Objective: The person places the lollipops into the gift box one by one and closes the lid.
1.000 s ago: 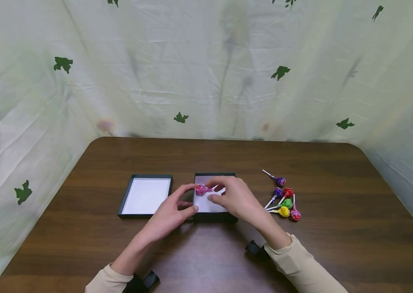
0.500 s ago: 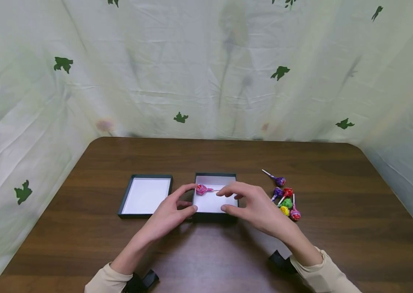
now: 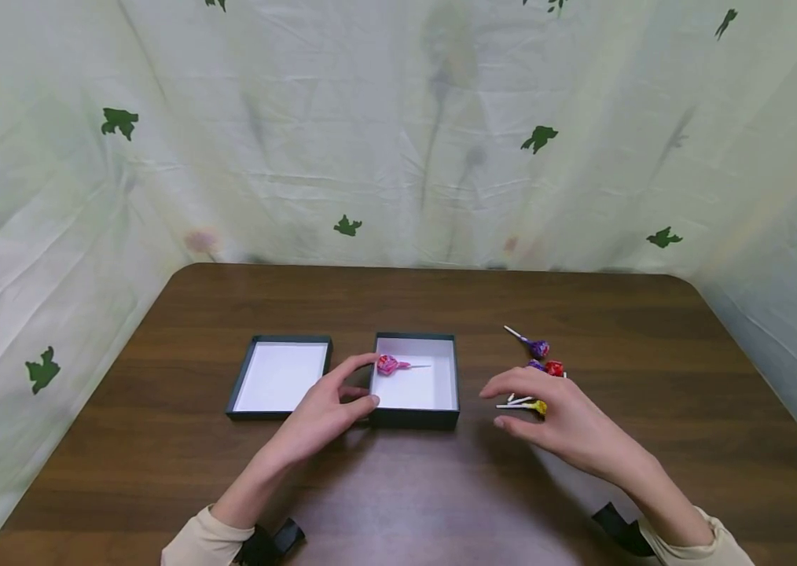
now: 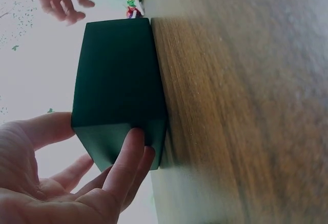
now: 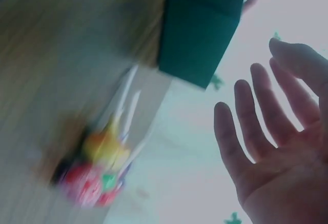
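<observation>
A dark green box (image 3: 416,420) with a white inside stands on the table, a pink lollipop (image 3: 388,365) lying in it, stick to the right. My left hand (image 3: 328,401) touches the box's left side; in the left wrist view, its fairly straight fingers (image 4: 123,172) rest against the dark wall. To the right of the box, my right hand (image 3: 561,413) hovers with fingers spread and holds nothing. Behind and under it lie several lollipops, a yellow one (image 3: 540,407) and a red one (image 3: 554,369) among them; the hand hides some. They look blurred in the right wrist view.
A shallow white-lined lid (image 3: 281,377) lies open side up, left of the box. A purple lollipop (image 3: 538,349) lies apart behind the pile. The brown wooden table (image 3: 398,503) meets a pale curtain (image 3: 398,157) with green leaf shapes at its back.
My right hand has let go of the pink lollipop in the box and moved right, over the lollipop pile. My left hand has stayed at the box's left side.
</observation>
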Demonstrator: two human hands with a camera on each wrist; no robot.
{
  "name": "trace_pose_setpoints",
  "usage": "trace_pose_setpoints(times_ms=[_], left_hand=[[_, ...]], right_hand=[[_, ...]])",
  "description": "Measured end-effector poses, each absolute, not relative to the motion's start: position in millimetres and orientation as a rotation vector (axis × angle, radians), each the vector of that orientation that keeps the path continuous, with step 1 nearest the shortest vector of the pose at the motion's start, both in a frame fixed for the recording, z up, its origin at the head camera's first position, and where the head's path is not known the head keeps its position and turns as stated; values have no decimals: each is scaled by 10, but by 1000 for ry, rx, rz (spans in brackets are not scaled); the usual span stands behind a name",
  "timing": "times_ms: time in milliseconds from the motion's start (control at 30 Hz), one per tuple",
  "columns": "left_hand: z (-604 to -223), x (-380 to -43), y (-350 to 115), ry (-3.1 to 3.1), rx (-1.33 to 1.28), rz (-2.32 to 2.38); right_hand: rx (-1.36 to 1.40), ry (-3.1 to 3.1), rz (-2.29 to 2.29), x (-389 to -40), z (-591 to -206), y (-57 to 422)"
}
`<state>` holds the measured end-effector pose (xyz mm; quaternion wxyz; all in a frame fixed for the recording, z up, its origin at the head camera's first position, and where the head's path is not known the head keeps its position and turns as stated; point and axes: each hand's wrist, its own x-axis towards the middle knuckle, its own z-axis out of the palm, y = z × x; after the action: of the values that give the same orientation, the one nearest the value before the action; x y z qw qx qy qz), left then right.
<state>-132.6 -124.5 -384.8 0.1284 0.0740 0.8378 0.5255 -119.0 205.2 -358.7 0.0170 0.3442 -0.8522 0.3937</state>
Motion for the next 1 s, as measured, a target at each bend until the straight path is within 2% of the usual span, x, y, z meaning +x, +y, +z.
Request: trace_pose_setpoints(times_ms=[267,500,733,1000], left_hand=[[-3856,-1330,-1250,2424,222,1536],[-3842,-1323,-1249,2417,216,1535],[-3841,-1331,-1260,2422,225,1531],[-3869,-1337,-1259,2428,196,1519]], right_hand=[[1034,-2707,1086,-1209,-3649,2490],[1119,-2697,1067,-1277,-3755,2806],[1165,-2726,1098,-1392,-3871,3002],[1092,-2804,1098,-1484,-3933,3126]])
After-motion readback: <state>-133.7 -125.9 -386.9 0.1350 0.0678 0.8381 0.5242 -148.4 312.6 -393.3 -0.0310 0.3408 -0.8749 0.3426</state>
